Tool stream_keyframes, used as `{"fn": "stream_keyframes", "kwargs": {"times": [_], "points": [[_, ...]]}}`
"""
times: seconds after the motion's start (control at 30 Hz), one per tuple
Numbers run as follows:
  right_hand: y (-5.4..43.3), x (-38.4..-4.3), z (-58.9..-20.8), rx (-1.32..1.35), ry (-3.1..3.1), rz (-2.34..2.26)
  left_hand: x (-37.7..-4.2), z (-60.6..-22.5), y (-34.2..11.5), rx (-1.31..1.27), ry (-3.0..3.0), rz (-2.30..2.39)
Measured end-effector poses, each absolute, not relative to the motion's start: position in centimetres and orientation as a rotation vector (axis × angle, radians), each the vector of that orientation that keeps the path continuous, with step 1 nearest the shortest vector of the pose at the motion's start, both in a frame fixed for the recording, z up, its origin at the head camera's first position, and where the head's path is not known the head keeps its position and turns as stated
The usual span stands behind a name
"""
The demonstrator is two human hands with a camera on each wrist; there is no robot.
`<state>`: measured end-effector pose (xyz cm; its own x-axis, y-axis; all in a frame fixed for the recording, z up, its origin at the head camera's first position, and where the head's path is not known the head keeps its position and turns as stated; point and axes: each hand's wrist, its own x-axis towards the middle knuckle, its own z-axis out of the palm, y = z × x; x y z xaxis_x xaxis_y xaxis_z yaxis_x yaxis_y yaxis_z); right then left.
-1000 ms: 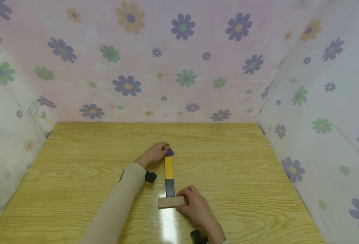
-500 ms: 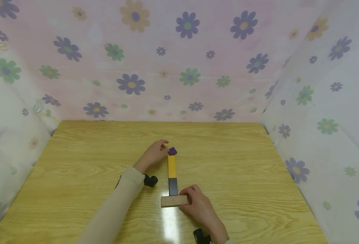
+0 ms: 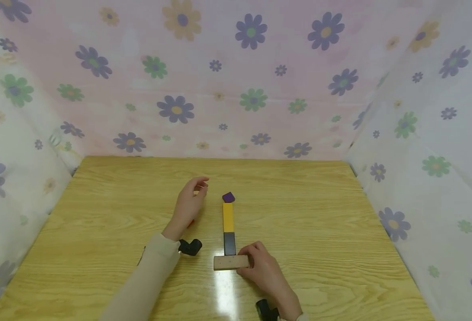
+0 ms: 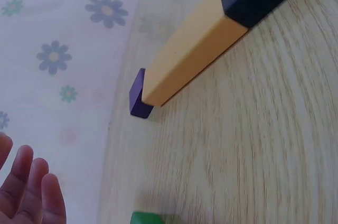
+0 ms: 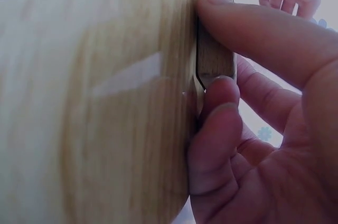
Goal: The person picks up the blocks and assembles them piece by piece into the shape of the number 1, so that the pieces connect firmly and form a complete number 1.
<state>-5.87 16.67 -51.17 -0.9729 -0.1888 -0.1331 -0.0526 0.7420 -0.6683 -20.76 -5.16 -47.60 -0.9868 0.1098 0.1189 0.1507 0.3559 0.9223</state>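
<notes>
A: How does the grip stand?
B: The right hand [image 3: 261, 272] pinches the right end of a plain wooden block [image 3: 225, 263] between thumb and fingers, and the rest of that block lies on the table to the left of the grip
A: And the left hand [image 3: 189, 203]?
B: Its fingers are relaxed and apart from the blocks, in the air beyond the grip and to its left; something red [image 3: 190, 224] shows partly under its wrist (too covered to name)
A: What runs away from the grip?
B: Beyond it and slightly left, a black block [image 3: 229, 244], then a yellow block [image 3: 228, 217] end to end with it, then a small purple block [image 3: 228, 197] at the far tip; the left wrist view also catches a bit of a green block [image 4: 147, 218]
A: Tell me about the surface
B: A wood-grained table [image 3: 312, 214], pale yellow-brown, reaching out on both sides of the grip; a bright glare [image 3: 225, 294] lies on it, nearer the wearer and left of the grip
A: And the room?
B: Flowered cloth [image 3: 219, 80] rises past the table's far edge, pinkish there and whiter on both sides, with purple, green and tan blossoms
</notes>
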Motion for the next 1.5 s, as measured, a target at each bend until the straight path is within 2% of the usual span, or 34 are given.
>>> {"fn": "stream_keyframes", "kwargs": {"times": [0.6, 0.83, 1.13, 1.5], "points": [[16.7, -5.9, -51.0, -0.193, 2.766, -1.002, -19.6, -50.6, -9.3, 0.064, -2.697, -1.698], [16.9, -6.0, -51.1, -0.176, 2.771, -0.995, -20.1, -51.9, -9.7, -0.025, -2.832, -1.698], [16.7, -5.9, -51.1, -0.18, 2.768, -1.037, -20.0, -51.7, -10.6, -0.056, -2.832, -1.853], [16.8, -5.7, -51.2, -0.166, 2.761, -1.057, -19.8, -51.8, -10.5, -0.092, -2.825, -1.817]]}}
